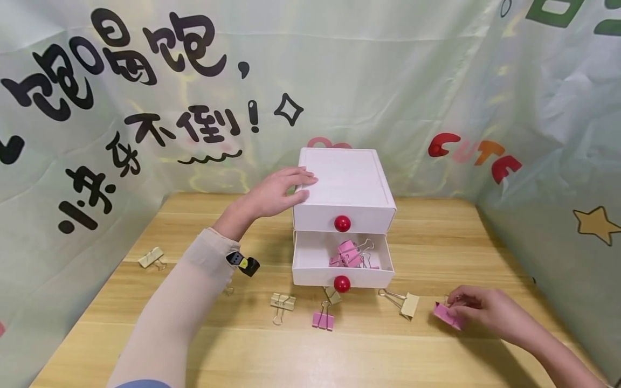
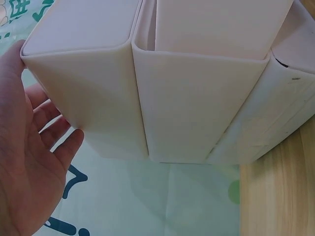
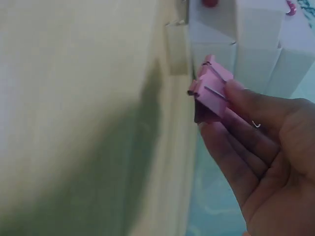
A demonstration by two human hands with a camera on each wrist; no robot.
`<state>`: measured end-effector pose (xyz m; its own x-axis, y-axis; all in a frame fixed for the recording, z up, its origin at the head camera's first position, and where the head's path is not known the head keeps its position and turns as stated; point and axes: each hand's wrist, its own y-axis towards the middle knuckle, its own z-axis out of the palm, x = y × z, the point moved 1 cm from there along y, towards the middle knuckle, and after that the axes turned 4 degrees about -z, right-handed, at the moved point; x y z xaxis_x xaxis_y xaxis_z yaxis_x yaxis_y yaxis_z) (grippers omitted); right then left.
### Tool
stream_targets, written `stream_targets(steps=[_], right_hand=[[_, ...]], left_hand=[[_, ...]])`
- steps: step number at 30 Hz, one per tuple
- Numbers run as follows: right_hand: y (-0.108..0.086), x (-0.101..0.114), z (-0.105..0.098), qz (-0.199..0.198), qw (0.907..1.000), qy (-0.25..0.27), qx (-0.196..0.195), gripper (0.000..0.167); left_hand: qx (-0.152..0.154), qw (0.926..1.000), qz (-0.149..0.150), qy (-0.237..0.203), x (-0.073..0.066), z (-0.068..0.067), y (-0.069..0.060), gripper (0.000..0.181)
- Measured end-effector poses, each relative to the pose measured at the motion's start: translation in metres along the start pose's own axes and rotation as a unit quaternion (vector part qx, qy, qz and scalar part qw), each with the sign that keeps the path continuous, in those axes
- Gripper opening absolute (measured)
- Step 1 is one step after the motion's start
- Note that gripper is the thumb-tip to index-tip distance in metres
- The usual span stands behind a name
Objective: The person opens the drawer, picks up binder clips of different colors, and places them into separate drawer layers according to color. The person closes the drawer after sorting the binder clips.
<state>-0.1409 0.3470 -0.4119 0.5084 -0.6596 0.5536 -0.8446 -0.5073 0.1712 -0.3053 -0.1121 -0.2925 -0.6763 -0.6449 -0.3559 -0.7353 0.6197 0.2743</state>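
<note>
My left hand rests on the upper left edge of a white two-drawer box, fingers fairly straight in the left wrist view. The box's lower drawer is pulled out, with several pink binder clips inside. Off to the right, just over the wooden table, my right hand pinches a pink binder clip between thumb and fingers. Another pink binder clip lies before the drawer.
Pale yellow binder clips lie scattered on the table: one clip right of the drawer, one clip left of it, another clip at far left. Printed cloth hangs behind and at both sides.
</note>
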Motion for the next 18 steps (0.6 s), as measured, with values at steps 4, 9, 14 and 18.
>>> stream_targets(steps=[4, 9, 14, 18], right_hand=[[0.011, 0.016, -0.007, 0.006, 0.9993, 0.038, 0.005, 0.010], [0.025, 0.034, -0.013, -0.012, 0.9973, 0.072, 0.014, 0.008], [0.039, 0.050, -0.017, -0.032, 0.9962, 0.080, 0.013, 0.010], [0.049, 0.065, -0.019, -0.038, 0.9963, 0.076, 0.014, 0.009]], left_hand=[[-0.002, 1.0000, -0.001, -0.004, 0.000, -0.001, -0.001, 0.046], [0.000, 1.0000, 0.001, -0.006, -0.001, -0.001, -0.001, 0.046], [0.002, 1.0000, -0.001, -0.007, -0.001, 0.000, -0.001, 0.047], [0.001, 0.9999, -0.002, -0.012, -0.001, 0.000, -0.001, 0.047]])
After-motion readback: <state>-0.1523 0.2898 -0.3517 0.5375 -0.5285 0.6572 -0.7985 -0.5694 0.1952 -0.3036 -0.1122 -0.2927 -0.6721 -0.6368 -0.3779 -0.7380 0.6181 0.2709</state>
